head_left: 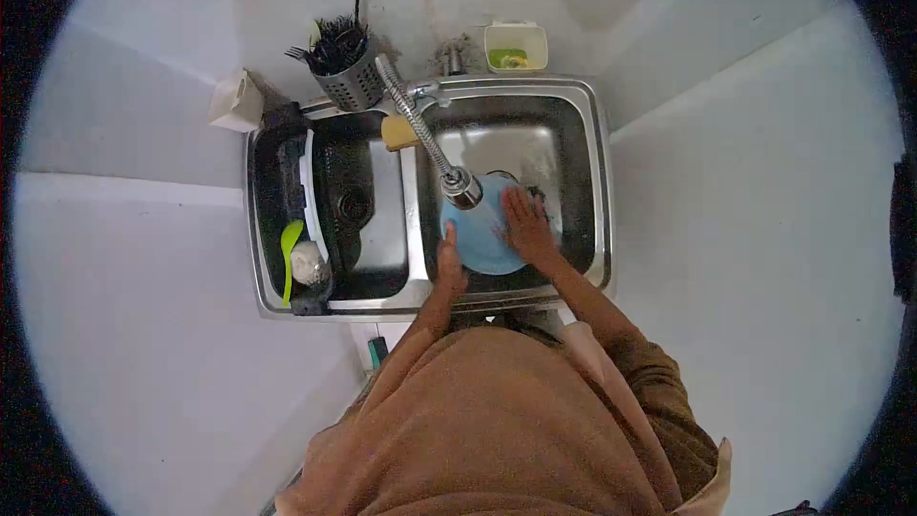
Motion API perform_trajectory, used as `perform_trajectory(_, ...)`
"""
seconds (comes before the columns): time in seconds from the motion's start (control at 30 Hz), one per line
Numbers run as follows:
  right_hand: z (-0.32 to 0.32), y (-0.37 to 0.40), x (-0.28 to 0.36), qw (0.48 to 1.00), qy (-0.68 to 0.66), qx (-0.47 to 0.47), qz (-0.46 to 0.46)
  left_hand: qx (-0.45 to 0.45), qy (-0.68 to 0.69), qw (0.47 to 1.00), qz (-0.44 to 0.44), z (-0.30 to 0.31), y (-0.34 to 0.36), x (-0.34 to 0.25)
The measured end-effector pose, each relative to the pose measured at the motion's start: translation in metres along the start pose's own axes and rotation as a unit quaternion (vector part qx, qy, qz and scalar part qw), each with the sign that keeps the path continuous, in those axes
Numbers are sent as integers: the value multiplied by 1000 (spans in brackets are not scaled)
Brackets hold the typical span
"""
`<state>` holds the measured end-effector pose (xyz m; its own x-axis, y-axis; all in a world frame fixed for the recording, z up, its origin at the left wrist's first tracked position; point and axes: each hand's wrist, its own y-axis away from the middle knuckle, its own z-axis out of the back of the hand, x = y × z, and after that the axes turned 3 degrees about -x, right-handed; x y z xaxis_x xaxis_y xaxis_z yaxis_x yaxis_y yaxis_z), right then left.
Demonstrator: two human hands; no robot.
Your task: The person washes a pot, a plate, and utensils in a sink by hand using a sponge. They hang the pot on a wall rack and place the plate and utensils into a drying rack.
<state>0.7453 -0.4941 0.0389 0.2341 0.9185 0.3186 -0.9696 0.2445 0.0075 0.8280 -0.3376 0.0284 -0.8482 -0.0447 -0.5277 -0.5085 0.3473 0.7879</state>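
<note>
A light blue plate (492, 239) is held over the right basin of the steel sink (600, 162), under the tap's spout (462, 189). My left hand (450, 268) grips the plate at its lower left edge, thumb up along the rim and the other fingers mostly hidden beneath. On the plate's right side my right hand (525, 225) lies flat with its fingers stretched out over the surface. The flexible metal hose (415, 119) of the tap arches above the plate.
A yellow sponge (399, 132) sits on the divider between the basins. In the left basin, a dark rack (291, 182) holds a white plate (311, 196) and a green spoon (289, 253). Behind stand a cutlery holder (353, 86) and a white tub (516, 35).
</note>
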Motion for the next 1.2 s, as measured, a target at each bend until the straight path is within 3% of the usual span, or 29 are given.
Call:
perform_trajectory(0.03, -1, -6, 3, 995, 49, -81, -5, -2, 1, 1000, 0, -2, -3, 7)
perform_trajectory(0.17, -23, -12, 35, 994, 33, -41, 100, 34, 50, 997, -49, -18, 6, 1)
perform_trajectory(0.23, 7, 1, 40, 975, -139, 160, 66, -5, 12, 999, -33, -11, 8, -11)
perform_trajectory(0.27, 23, 2, 40, 973, -144, 164, 76, -49, -17, 998, -35, -10, 11, -15)
perform_trajectory(0.33, 49, 2, 31, 971, -52, 222, -76, -46, -49, 997, -41, -2, 10, -14)
perform_trajectory(0.37, 31, 0, 19, 971, -52, 223, -73, -33, -88, 995, -42, 0, 8, -12)
perform_trajectory(0.43, -19, -3, -3, 998, -1, -52, -28, -69, -109, 989, -66, 8, -21, 26)
perform_trajectory(0.47, -28, -6, 2, 998, 2, -52, -31, -49, -85, 991, -92, 14, -37, 44)
perform_trajectory(0.5, -37, -12, 16, 992, -104, -53, -52, -27, -62, 991, -118, 13, -45, 54)
perform_trajectory(0.53, -41, -14, 28, 974, -208, -55, -75, -19, -64, 991, -113, 9, -42, 51)
perform_trajectory(0.57, -35, -11, 37, 974, -202, -59, -84, -62, -123, 988, -74, 6, -37, 37)
perform_trajectory(0.6, -22, -4, 45, 983, -178, 47, -26, -104, -180, 978, -35, 3, -27, 26)
perform_trajectory(0.63, -11, 1, 47, 976, -152, 154, 31, -125, -124, 982, -67, 6, -18, 16)
perform_trajectory(0.7, 1, 17, 26, 976, -97, 191, 48, -53, -53, 992, -98, -1, 17, -16)
perform_trajectory(0.73, 4, 24, 18, 970, -47, 228, 70, -51, -54, 993, -95, -2, 20, -14)
perform_trajectory(0.77, 4, 24, 13, 970, -48, 227, 67, -106, -105, 984, -97, -2, 22, -13)
perform_trajectory(0.8, 3, 19, 6, 991, 9, 133, 33, -160, -155, 970, -101, -3, 24, -13)
perform_trajectory(0.87, -2, 2, 3, 999, 48, -4, -25, -129, -131, 977, -110, -18, 36, -9)
perform_trajectory(1.0, -36, 3, 25, 996, -73, -53, 20, -70, -59, 990, -109, -19, 28, 4)
perform_trajectory(1.1, 25, 22, 51, 981, -50, 185, -28, -65, -32, 994, -82, -3, 13, 8)
perform_trajectory(1.13, 15, 29, 43, 981, -50, 185, -29, -43, -10, 996, -81, 14, -11, 22)
perform_trajectory(1.17, -2, 39, 28, 987, -96, 10, -125, -43, -11, 996, -79, 18, -14, 27)
perform_trajectory(1.2, -17, 46, 14, 953, -137, -167, -214, -36, 16, 998, -59, 19, -17, 29)
